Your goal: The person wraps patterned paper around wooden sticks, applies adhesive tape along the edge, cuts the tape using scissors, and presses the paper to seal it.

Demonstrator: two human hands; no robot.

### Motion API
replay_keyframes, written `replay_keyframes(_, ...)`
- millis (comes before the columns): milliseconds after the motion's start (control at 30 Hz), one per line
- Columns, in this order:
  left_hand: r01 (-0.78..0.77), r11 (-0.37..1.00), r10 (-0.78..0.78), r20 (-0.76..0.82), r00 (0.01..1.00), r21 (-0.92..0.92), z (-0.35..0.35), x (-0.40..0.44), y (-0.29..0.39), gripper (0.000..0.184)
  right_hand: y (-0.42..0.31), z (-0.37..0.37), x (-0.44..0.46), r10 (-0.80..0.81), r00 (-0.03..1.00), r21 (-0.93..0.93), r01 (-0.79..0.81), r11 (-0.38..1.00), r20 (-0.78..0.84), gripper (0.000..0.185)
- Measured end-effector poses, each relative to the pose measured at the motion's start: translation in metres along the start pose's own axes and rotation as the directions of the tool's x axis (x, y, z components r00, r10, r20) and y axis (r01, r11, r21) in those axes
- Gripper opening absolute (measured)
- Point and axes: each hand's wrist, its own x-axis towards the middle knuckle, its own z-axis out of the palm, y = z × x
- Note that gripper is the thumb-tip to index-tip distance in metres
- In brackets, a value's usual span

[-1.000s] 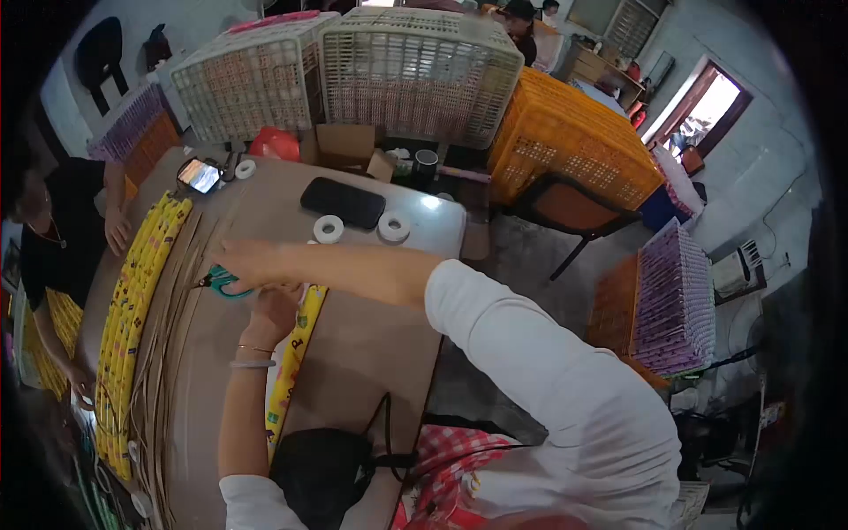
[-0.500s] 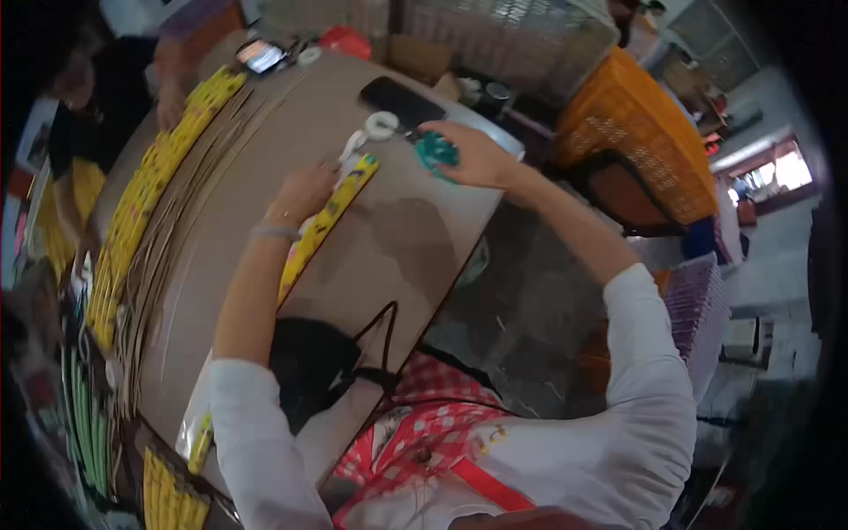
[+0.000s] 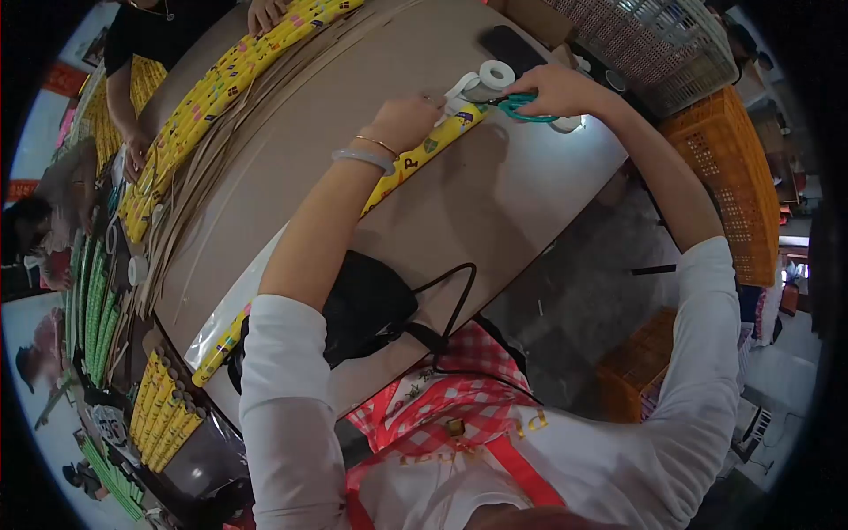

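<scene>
My right hand [image 3: 565, 91] is closed around the teal handles of a pair of scissors [image 3: 528, 109], whose blades point left at a white strip. That strip [image 3: 459, 86] runs from a white tape roll [image 3: 496, 74] standing on the table. My left hand [image 3: 405, 124], with bracelets at its wrist, pinches the free end of the strip. Beneath the left hand and forearm lies a long yellow printed tube [image 3: 433, 157], its far end close to the scissors. A black bag or cap-like item [image 3: 367, 305] with a dark cord sits on the table under my left forearm.
A row of yellow printed tubes [image 3: 212, 97] lies along the table's far side, handled by a co-worker [image 3: 159, 40]. Thin brown strips [image 3: 190, 190] run beside it. A black phone [image 3: 511, 46] lies behind the roll. Orange crates [image 3: 729, 177] stand at right, green tubes [image 3: 93, 309] at left.
The camera view has shifted and turned. My right hand has brought the scissors in from beside the tube to the white tape strip. My left hand still holds the strip's end.
</scene>
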Motion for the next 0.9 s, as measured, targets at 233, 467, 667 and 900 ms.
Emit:
replay_keyframes(233,-0.067,0.995,0.072,-0.064,0.995,0.068,0.011,-0.003,-0.008,0.038,0.022,-0.014,0.016,-0.100,0.986,0.028,0.097,0.995,0.132,0.046)
replay_keyframes(467,0.083,0.995,-0.077,0.117,0.990,-0.050,-0.008,-0.002,0.004,0.039,0.028,-0.002,0.015,-0.053,0.995,0.016,0.052,0.999,0.085,0.048)
replay_keyframes(667,0.016,1.000,-0.015,0.075,0.997,-0.015,-0.003,-0.002,0.000,0.040,0.032,0.009,0.017,-0.128,0.990,0.074,0.124,0.990,0.055,0.046)
replay_keyframes(900,-0.052,0.999,0.052,-0.025,0.998,-0.006,0.006,-0.003,-0.007,0.039,0.035,0.015,0.015,-0.062,0.997,0.117,0.056,0.992,0.049,0.046)
